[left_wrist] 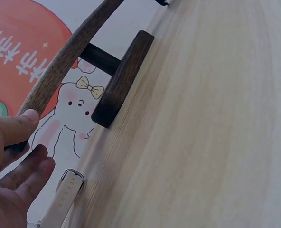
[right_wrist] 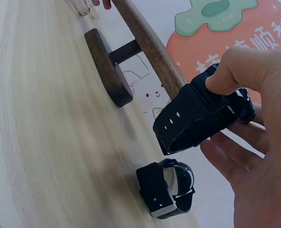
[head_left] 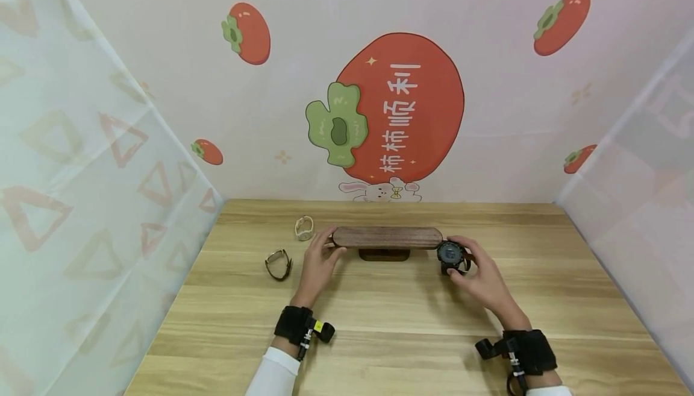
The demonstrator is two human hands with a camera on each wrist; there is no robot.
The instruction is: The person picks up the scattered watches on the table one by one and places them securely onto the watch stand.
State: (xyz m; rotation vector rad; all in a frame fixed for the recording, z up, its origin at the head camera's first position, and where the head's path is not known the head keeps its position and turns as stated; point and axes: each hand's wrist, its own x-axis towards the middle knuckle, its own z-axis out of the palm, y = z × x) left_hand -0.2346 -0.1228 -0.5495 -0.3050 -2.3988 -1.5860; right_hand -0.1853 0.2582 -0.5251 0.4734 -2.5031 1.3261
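Red cartoon persimmons point(head_left: 428, 113) decorate a white wall sheet point(head_left: 504, 106) beyond a pale wood-grain table point(head_left: 379, 336). Thumb and fingers of the right hand point(head_left: 479, 272) grip a black digital watch with a perforated strap point(head_left: 451, 254), raised at the 3 o'clock end of a dark brown wooden stand with a long rounded bar point(head_left: 387, 238); whether the strap encircles that end, I cannot tell. Seen from the right wrist, another black watch point(right_wrist: 154, 190) rests at the held one's 7 o'clock. The left hand point(head_left: 317, 269) pinches the bar's 9 o'clock end. From that hand, a white-strapped watch point(head_left: 305, 235) lies toward 11 o'clock, a dark slim watch point(head_left: 289, 264) toward 9.
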